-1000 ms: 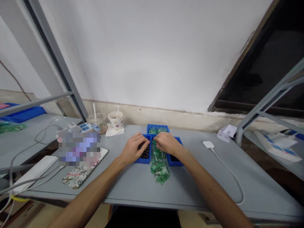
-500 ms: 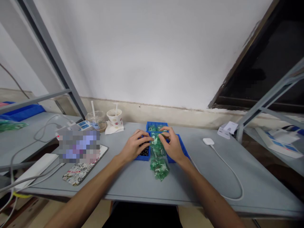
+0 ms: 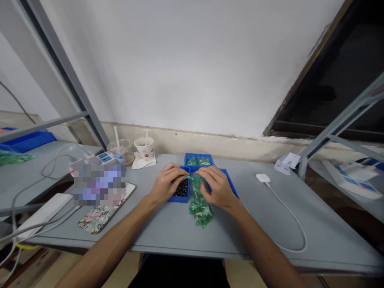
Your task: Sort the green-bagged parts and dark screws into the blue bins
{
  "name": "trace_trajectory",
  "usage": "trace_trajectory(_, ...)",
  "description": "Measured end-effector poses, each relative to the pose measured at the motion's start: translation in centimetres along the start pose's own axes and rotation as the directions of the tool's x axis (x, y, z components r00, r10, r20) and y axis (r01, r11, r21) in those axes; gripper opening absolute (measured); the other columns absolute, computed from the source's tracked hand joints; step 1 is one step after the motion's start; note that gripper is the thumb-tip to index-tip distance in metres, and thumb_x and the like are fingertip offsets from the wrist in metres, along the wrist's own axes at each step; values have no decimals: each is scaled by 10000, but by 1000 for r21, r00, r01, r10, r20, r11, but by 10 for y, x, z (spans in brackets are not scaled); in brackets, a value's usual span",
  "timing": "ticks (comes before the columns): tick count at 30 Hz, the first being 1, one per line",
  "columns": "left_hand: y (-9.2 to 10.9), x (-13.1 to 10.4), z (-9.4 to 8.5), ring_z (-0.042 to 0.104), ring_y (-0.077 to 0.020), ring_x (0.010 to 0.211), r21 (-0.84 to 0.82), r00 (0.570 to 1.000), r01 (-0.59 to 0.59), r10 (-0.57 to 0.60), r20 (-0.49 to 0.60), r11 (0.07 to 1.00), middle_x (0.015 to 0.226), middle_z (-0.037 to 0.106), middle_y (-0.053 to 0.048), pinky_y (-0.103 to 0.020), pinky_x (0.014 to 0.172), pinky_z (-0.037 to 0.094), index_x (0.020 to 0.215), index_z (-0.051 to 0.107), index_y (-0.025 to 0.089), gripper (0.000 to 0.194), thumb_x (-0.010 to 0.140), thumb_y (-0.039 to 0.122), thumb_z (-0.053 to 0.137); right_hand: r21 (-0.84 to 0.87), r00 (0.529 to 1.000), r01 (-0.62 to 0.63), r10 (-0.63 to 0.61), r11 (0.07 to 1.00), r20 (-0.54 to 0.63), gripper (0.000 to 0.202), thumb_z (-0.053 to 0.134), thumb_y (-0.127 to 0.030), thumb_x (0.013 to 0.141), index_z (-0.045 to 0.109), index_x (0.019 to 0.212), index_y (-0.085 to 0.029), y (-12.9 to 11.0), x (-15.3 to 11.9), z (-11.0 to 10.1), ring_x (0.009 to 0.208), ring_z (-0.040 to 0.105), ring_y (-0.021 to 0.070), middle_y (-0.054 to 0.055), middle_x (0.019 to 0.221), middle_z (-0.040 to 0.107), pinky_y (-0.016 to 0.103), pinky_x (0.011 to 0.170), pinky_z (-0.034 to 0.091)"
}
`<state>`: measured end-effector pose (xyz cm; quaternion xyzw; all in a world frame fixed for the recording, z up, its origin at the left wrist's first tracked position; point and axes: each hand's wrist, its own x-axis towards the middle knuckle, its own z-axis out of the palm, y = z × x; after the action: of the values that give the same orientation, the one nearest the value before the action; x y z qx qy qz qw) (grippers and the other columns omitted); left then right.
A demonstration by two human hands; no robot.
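My left hand reaches over a blue bin of small black parts. Its fingertips pinch the upper edge of a green plastic bag. On the other side, my right hand has its fingers curled and closed on the same bag, partly hiding it. Another green bag, with small parts inside, lies nearer me on the table. Behind my right hand is a second blue bin, its contents hidden. At the back, a third blue bin contains green packets.
To the left lie a patterned phone-like slab, a white box and cables. A paper cup and a clear plastic cup with straws stand at the back left. On the right are a white charger with its cable and a folded white card.
Both hands' fingers have closed in on the green bag, its top edge now pinched. My left hand has shifted slightly, uncovering more black parts.
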<state>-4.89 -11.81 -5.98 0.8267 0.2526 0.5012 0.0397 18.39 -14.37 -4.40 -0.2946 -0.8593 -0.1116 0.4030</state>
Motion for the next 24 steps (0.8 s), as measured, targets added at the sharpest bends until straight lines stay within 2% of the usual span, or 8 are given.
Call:
trace_trajectory(3, 0, -2, 2, 599, -158, 819, -21, 997, 77, -78, -27, 997, 864, 667, -24, -286, 762, 512, 979, 644, 189, 20, 962, 186, 654, -6, 1000, 8, -8, 1000, -25, 376, 507, -82, 915, 576, 1269, -188, -3, -2, 5, 983, 672, 255, 98, 1095, 725, 420, 880, 556)
trace_trajectory(4, 0, -2, 2, 592, -149, 792, -29, 995, 91, -92, -36, 995, 843, 649, -14, -274, 739, 506, 964, 627, 189, 45, 953, 193, 670, -1, 999, 3, -3, 1000, -41, 394, 487, -66, 919, 562, 1286, -190, -3, -3, 8, 949, 677, 244, 91, 1057, 726, 403, 843, 563)
trace_trajectory(7, 1, -3, 2, 579, -140, 768, -31, 995, 84, -85, -42, 996, 825, 623, -6, -264, 722, 496, 965, 610, 190, 55, 958, 189, 665, 3, 990, -19, 19, 1000, -137, 406, 487, -64, 923, 525, 1307, -192, -4, -5, 15, 857, 680, 223, 83, 997, 720, 369, 753, 565)
trace_trajectory(10, 3, -2, 1, 600, -151, 818, -30, 998, 60, -61, -16, 998, 890, 659, -33, -279, 754, 509, 1038, 641, 188, 63, 983, 167, 617, 5, 984, -4, 4, 1000, -180, 288, 519, -81, 934, 552, 1194, -202, -3, -5, 16, 778, 666, 204, 59, 916, 713, 345, 697, 553)
trace_trajectory(13, 5, 0, 0, 619, -162, 853, -49, 999, 43, -44, -13, 998, 942, 701, -52, -305, 795, 524, 1122, 673, 192, 163, 992, 143, 588, 5, 992, 20, -19, 1000, -128, 259, 489, -28, 921, 588, 1081, -206, -1, -4, 15, 798, 669, 199, 48, 895, 721, 345, 735, 556)
trace_trajectory(16, 6, 1, -1, 633, -176, 895, -75, 999, 27, -29, -24, 997, 979, 722, -66, -332, 831, 536, 1201, 681, 195, 251, 992, 116, 566, 6, 992, 6, -6, 1000, -128, 322, 463, -3, 921, 613, 1122, -205, 0, -4, 14, 874, 693, 202, 57, 977, 747, 356, 792, 567)
trace_trajectory(21, 3, 1, -1, 619, -205, 1058, -49, 1000, 6, -6, 14, 999, 1076, 735, -83, -367, 909, 533, 1257, 673, 196, 343, 999, 67, 489, 17, 985, -25, 27, 1000, -171, 284, 515, -68, 975, 655, 1173, -216, 3, -5, 14, 895, 712, 200, 63, 1000, 760, 359, 809, 577)
trace_trajectory(24, 1, 1, -1, 608, -205, 1057, -24, 1000, -5, 6, 11, 1000, 1064, 736, -78, -371, 918, 527, 1229, 682, 196, 300, 995, 89, 527, 8, 987, -28, 29, 1000, -156, 252, 538, -96, 985, 684, 1146, -223, 3, -5, 12, 896, 700, 202, 68, 1010, 754, 365, 811, 568)
